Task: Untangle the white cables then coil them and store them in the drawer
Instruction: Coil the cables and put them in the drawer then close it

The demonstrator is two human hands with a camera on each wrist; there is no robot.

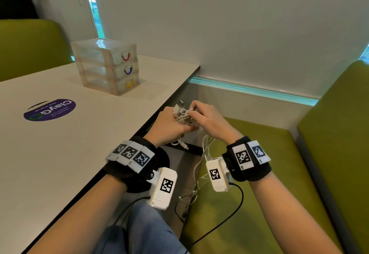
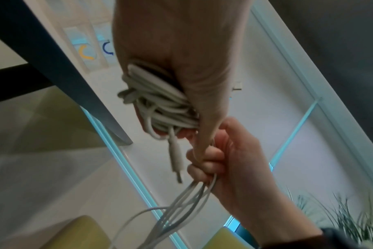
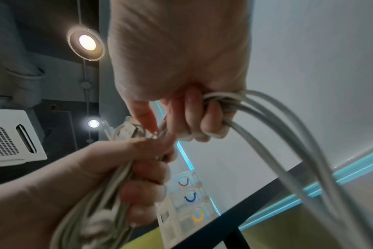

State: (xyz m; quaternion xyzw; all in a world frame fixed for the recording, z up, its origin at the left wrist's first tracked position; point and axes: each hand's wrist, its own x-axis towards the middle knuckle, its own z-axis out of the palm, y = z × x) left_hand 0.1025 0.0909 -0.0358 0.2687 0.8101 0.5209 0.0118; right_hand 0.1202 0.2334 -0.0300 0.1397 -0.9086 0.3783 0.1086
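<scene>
The step in hand reads as the untangling, with coiling and storing not yet begun; the left hand (image 1: 169, 126) is curled tight round a bunched knot of white cables (image 1: 182, 115), held in the air off the near edge of the counter (image 1: 79, 154), above the green bench (image 1: 249, 193), plugs sticking out of the top of the fist; the right hand (image 1: 207, 118) sits just beside it, touching, its lower fingers (image 3: 211, 118) wrapped round several strands while thumb and forefinger pick at the plug ends at the top of the bundle; loose lengths of the same cables trail down from both fists toward the lap and the bench seat, and one plug dangles free below the left fist; the small drawer unit (image 1: 107, 66) stands well apart on the counter, its red, blue and yellow handled drawers all closed. The next move, as I judge it, calls for singling out one plug and drawing its strand clear of the clump without tightening the rest; the left grip probably needs to slacken a little so the strand can slide.
</scene>
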